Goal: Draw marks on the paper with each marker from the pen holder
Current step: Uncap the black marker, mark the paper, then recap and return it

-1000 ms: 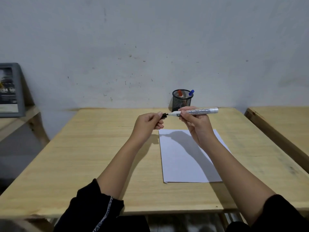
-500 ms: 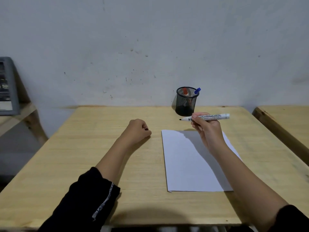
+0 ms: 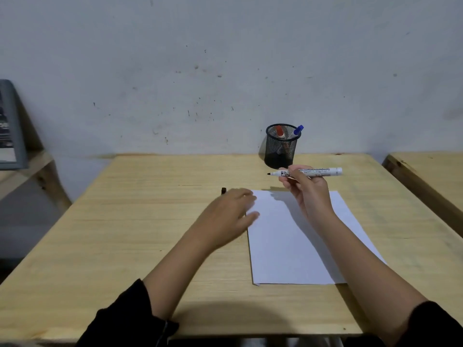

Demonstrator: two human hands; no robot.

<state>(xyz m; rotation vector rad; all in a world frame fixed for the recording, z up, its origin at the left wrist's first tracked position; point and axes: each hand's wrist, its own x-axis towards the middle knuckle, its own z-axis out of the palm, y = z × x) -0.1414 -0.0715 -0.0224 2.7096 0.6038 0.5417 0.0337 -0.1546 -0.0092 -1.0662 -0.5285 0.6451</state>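
Observation:
A white sheet of paper (image 3: 288, 241) lies on the wooden table (image 3: 125, 234), blank. My right hand (image 3: 308, 191) holds an uncapped black marker (image 3: 323, 171) level above the paper's far edge, tip pointing left. The marker's black cap (image 3: 223, 190) lies on the table just beyond my left hand (image 3: 230, 214). That hand hovers flat and open at the paper's left edge, blurred by motion. A black mesh pen holder (image 3: 281, 149) stands at the back of the table with a red marker (image 3: 279, 131) and a blue marker (image 3: 297, 131) in it.
A second wooden table (image 3: 431, 176) stands to the right with a gap between. A grey framed board (image 3: 10, 128) leans on a shelf at the far left. The grey wall rises right behind the pen holder.
My left hand pulled the cap off the marker, lowered to the table, let the cap go and opened, shifting right toward the paper. My right hand stayed over the paper's far edge.

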